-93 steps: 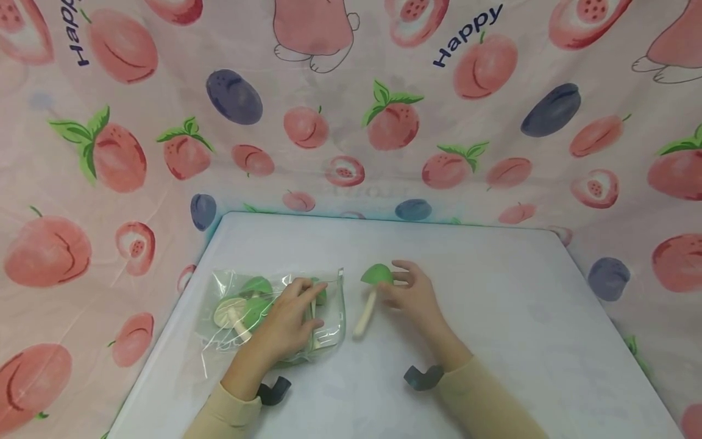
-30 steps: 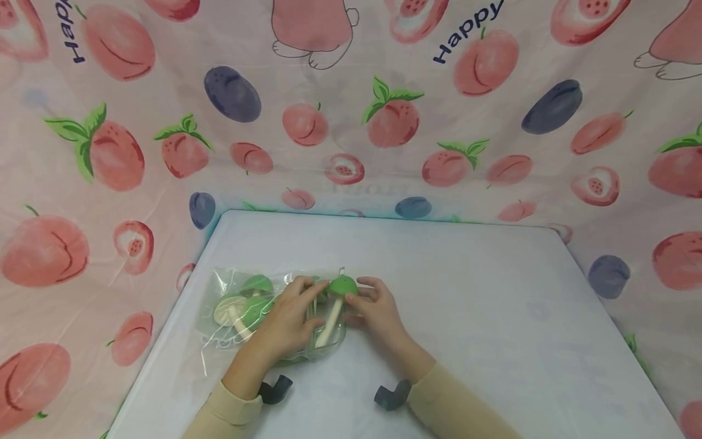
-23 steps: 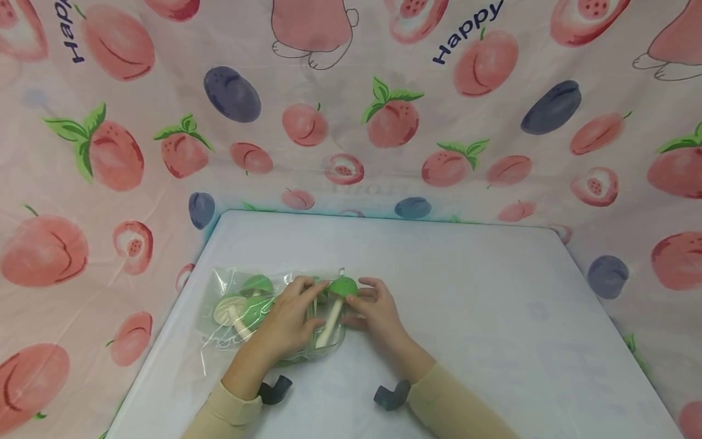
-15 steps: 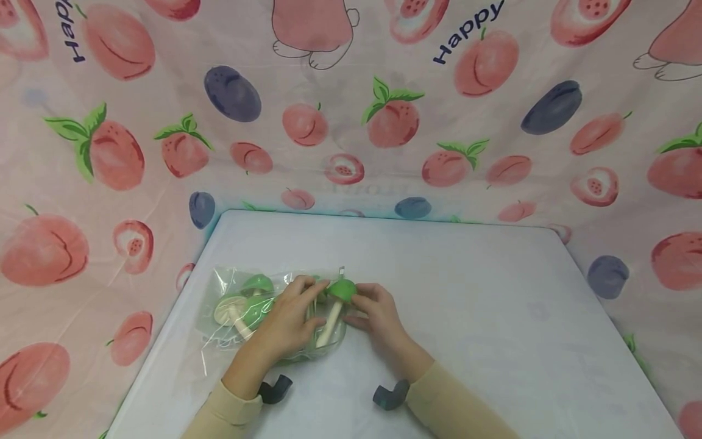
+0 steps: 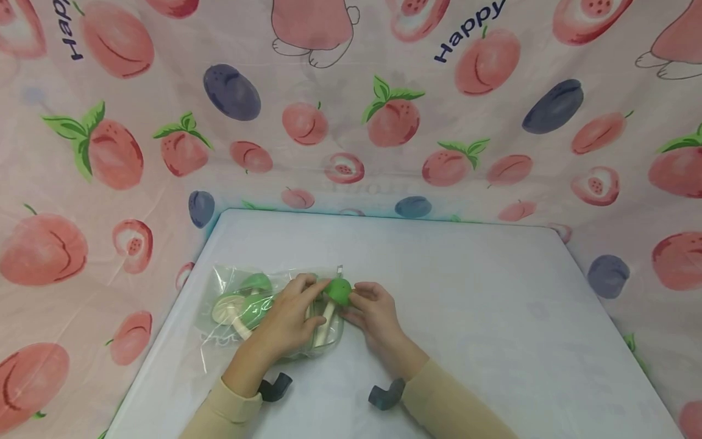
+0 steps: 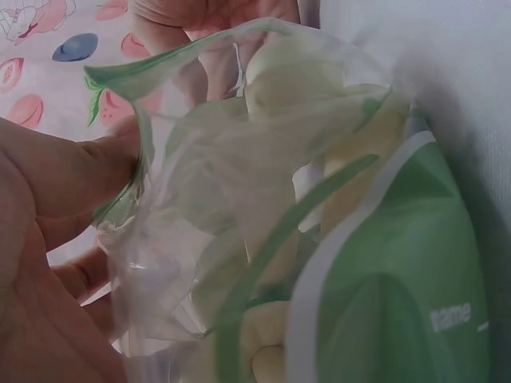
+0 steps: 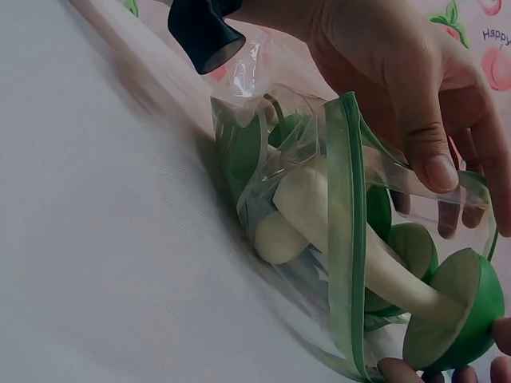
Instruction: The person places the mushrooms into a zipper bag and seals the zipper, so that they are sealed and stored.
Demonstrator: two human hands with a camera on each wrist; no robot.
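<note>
A clear zip bag (image 5: 339, 329) with green trim lies on its side in the head view, holding several mushrooms with green caps and pale stems, such as one with a cream underside (image 5: 227, 310). My left hand (image 5: 287, 317) lies over the bag and holds its mouth edge, thumb and fingers apart across the opening. At that mouth, my right hand (image 5: 378, 314) pinches another mushroom (image 5: 339, 291) by its green cap. Its stem (image 7: 391, 279) reaches inside past the green zip strip (image 7: 345, 239) in the right wrist view, while the cap stays outside.
A white table (image 5: 493, 317) spreads under everything. Behind and beside it hangs a pink fruit-print cloth (image 5: 351, 110). Black curved pieces sit at both wrists, one on the left (image 5: 276, 388) and one on the right (image 5: 386, 395).
My right hand has brought the mushroom leftward from beside the bag to its mouth, and the cap has tilted and shifted slightly further left. My left hand has stayed on the bag.
</note>
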